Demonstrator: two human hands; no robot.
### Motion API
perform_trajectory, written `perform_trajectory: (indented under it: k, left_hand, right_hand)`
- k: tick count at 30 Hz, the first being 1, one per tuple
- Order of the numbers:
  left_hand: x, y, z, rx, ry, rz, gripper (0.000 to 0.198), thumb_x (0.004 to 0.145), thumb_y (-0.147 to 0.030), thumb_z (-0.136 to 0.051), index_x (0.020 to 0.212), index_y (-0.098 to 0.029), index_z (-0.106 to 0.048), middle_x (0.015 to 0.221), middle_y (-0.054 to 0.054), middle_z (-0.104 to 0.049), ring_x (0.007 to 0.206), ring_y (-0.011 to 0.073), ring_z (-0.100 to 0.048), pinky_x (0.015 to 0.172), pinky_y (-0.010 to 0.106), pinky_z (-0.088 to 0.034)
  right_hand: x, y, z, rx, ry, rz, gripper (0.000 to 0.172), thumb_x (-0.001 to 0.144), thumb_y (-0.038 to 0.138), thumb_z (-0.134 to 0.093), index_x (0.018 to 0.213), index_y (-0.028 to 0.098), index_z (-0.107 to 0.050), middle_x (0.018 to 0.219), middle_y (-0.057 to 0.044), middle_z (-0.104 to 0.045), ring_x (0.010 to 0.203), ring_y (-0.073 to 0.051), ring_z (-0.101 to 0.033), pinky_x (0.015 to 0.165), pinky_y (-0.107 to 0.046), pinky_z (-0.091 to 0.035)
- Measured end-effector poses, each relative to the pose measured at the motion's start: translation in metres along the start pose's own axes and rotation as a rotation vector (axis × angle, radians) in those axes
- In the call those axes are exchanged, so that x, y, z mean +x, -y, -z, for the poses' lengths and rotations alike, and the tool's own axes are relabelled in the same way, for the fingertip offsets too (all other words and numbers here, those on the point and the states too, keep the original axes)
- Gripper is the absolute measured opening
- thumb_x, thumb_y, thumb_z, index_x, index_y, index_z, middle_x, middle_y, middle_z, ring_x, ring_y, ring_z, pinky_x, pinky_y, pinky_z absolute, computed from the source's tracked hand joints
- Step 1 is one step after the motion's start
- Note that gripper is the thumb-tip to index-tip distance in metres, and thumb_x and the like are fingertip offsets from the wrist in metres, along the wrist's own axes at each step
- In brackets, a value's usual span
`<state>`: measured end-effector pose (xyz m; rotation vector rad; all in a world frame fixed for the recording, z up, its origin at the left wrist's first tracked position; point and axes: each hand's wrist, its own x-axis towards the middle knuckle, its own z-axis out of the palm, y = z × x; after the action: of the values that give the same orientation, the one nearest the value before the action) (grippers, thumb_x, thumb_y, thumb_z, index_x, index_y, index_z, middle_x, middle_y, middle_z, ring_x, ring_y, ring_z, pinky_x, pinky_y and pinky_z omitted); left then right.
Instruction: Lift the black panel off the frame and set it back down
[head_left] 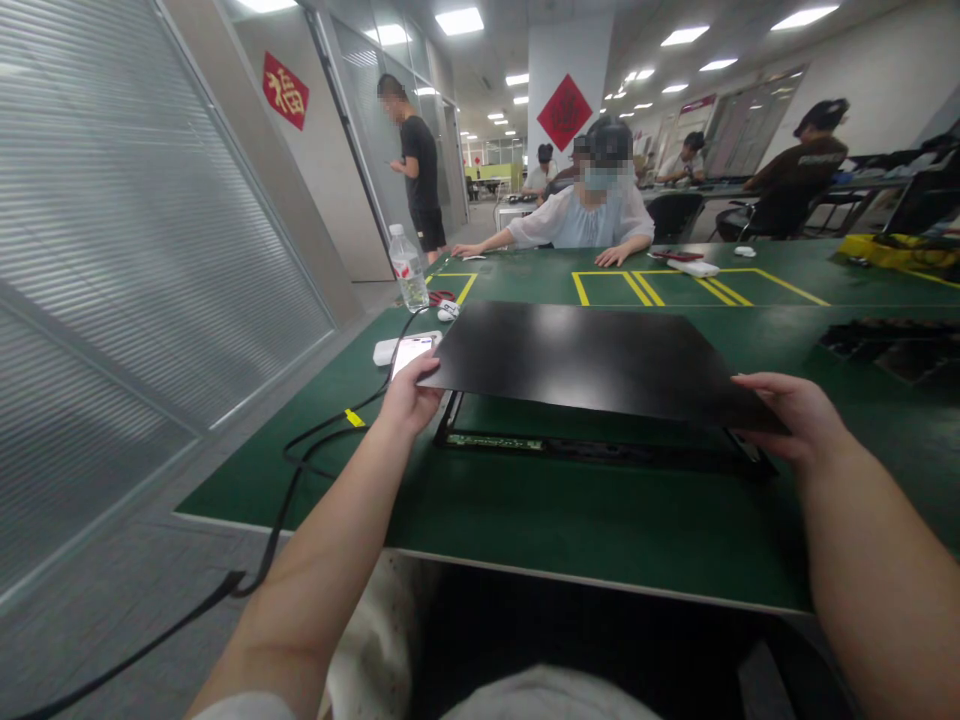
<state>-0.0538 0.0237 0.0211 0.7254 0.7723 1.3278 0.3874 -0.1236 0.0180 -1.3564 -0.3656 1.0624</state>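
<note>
A large flat black panel (592, 360) is lifted at its near edge above the green table (570, 520). My left hand (409, 398) grips the panel's near left corner, thumb on top. My right hand (791, 415) holds the near right corner the same way. Under the raised panel lies a black frame (600, 450) with a strip of green circuit board along its front left edge. The panel's far edge sits lower, close to the table.
A phone (411, 352) and a white power block lie left of the panel, with black cables running off the table edge. A water bottle (409, 268) stands further back. Black trays (892, 345) sit at right. A person sits opposite, hands on the table; others are behind.
</note>
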Motion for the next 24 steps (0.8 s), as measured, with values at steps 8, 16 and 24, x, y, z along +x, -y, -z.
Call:
perform_trajectory:
  k: [8, 16, 24]
  left_hand:
    - [-0.001, -0.004, 0.002, 0.048, 0.065, -0.102, 0.031, 0.066, -0.010, -0.067, 0.094, -0.016, -0.077, 0.082, 0.002, -0.077, 0.077, 0.0171, -0.073, 0.069, 0.022, -0.059]
    - [0.003, 0.003, 0.007, 0.114, 0.107, -0.139, 0.035, 0.066, -0.016, -0.070, 0.100, -0.016, -0.078, 0.089, 0.003, -0.079, 0.084, 0.0203, -0.074, 0.070, 0.025, -0.058]
    - [0.005, 0.010, 0.007, 0.116, 0.122, -0.137, 0.038, 0.065, -0.015, -0.072, 0.102, -0.014, -0.080, 0.094, 0.004, -0.081, 0.083, 0.0182, -0.073, 0.070, 0.023, -0.057]
  right_hand:
    - [0.009, 0.004, 0.006, 0.048, 0.009, -0.017, 0.046, 0.070, 0.014, -0.058, 0.114, 0.012, -0.071, 0.091, -0.020, -0.077, 0.074, -0.024, -0.075, 0.058, -0.029, -0.061]
    - [0.008, 0.000, 0.000, -0.115, -0.086, 0.002, 0.029, 0.079, 0.014, -0.060, 0.106, 0.019, -0.070, 0.084, -0.015, -0.078, 0.067, -0.020, -0.072, 0.052, -0.023, -0.057]
    - [0.020, -0.004, 0.008, -0.178, -0.171, 0.081, 0.023, 0.074, 0.017, -0.069, 0.097, 0.018, -0.072, 0.069, -0.015, -0.075, 0.041, -0.010, -0.041, 0.031, -0.017, -0.026]
